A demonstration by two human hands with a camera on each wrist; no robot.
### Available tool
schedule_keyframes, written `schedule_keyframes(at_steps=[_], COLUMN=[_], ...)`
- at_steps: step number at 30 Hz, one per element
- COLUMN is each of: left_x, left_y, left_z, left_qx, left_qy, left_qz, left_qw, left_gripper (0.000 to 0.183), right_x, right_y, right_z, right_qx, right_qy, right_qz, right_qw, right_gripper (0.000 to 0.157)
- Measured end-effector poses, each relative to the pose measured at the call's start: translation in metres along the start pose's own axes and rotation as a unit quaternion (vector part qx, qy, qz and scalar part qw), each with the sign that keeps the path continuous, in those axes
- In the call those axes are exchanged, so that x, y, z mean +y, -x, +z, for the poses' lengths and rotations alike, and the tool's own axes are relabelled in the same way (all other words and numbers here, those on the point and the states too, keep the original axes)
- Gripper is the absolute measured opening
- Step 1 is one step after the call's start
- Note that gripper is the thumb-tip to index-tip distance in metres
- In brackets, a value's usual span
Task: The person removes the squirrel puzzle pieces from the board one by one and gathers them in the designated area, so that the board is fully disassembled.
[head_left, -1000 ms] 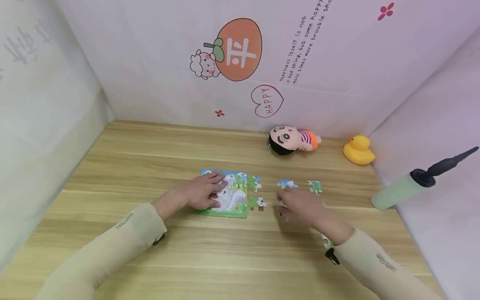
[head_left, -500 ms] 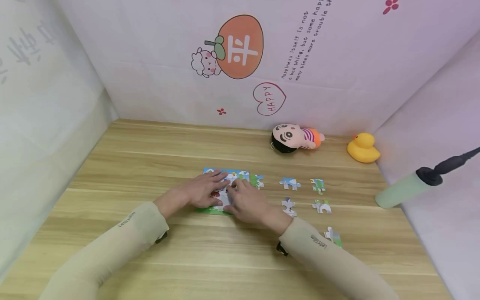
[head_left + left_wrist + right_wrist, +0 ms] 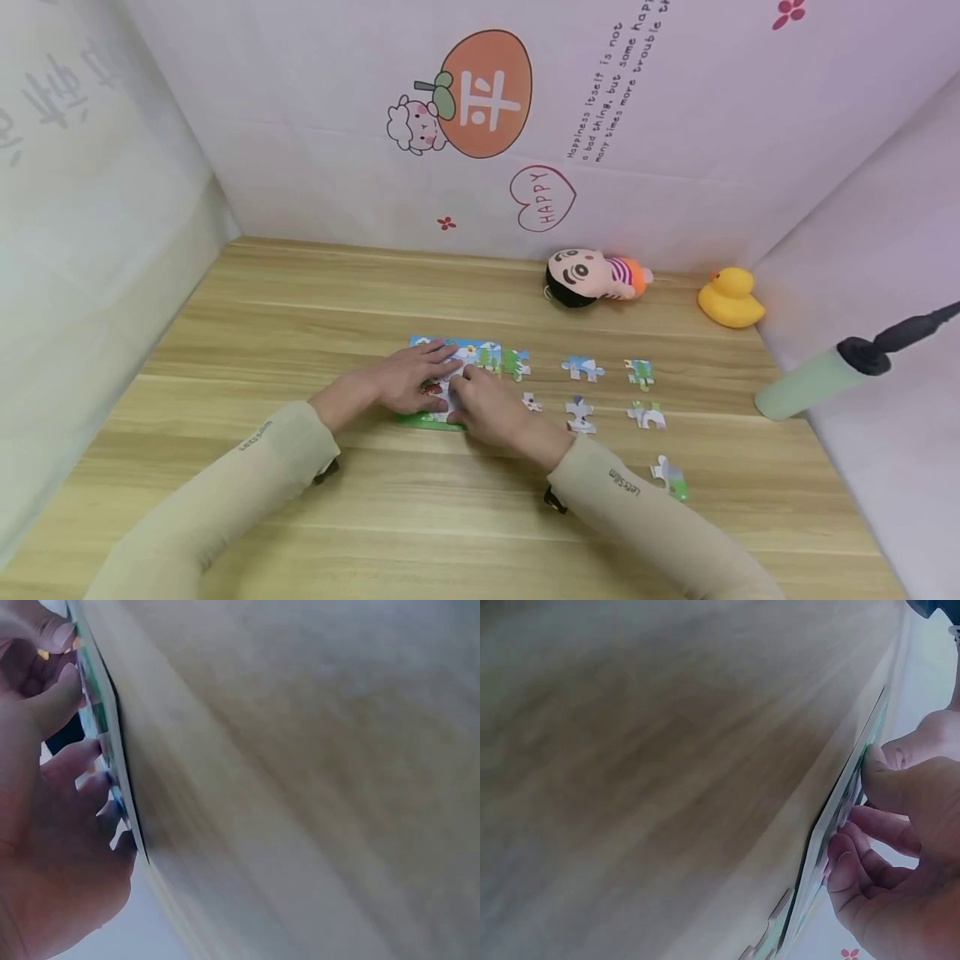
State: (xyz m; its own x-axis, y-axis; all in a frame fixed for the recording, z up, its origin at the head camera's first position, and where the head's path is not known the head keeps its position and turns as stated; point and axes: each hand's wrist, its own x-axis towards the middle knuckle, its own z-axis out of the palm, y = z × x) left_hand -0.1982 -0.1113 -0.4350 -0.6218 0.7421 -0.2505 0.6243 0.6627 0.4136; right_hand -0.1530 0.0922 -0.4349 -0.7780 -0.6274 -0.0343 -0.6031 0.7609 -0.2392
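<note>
A square picture puzzle board (image 3: 429, 422) with a blue top and green lower edge lies on the wooden table, partly covered by both hands. My left hand (image 3: 412, 379) rests on its left half with the fingers spread. Over the board's right half my right hand (image 3: 491, 408) curls its thumb and index finger about a pale puzzle piece (image 3: 453, 398), mostly hidden. In the right wrist view, the thumb (image 3: 881, 784) touches the board (image 3: 840, 799) and the outer fingers are curled. The left wrist view has the left fingertips along the board (image 3: 97, 712).
Loose pieces lie to the right: a green one (image 3: 514, 364), blue ones (image 3: 582, 367) (image 3: 639, 374), greyish ones (image 3: 579, 414) (image 3: 647, 415) and a nearer one (image 3: 669, 477). A doll (image 3: 592, 277), yellow duck (image 3: 731, 297) and green pump (image 3: 817, 379) stand farther right.
My right hand has moved left from among the loose pieces onto the board, and over the last half second its fingers have shifted slightly. My left hand has stayed on the board.
</note>
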Motion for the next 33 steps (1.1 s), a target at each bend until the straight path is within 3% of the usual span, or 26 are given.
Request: schedule_keyframes(at_steps=[9, 28, 33], left_x=[-0.008, -0.004, -0.003], left_y=[-0.002, -0.001, 0.0], left_z=[-0.01, -0.013, -0.014], left_qx=[-0.05, -0.051, -0.052], left_qy=[0.073, 0.055, 0.061], left_qz=[0.011, -0.002, -0.002], left_qw=[0.996, 0.9972, 0.9968], left_gripper=[0.081, 0.082, 0.085], right_x=[0.003, 0.001, 0.002], right_y=[-0.003, -0.006, -0.006], right_z=[0.002, 0.001, 0.0], right_qx=[-0.01, -0.035, -0.032], right_qy=[-0.032, -0.067, -0.069], right_qz=[0.001, 0.046, 0.037], right_qw=[0.999, 0.996, 0.996], right_gripper=[0.033, 0.034, 0.037])
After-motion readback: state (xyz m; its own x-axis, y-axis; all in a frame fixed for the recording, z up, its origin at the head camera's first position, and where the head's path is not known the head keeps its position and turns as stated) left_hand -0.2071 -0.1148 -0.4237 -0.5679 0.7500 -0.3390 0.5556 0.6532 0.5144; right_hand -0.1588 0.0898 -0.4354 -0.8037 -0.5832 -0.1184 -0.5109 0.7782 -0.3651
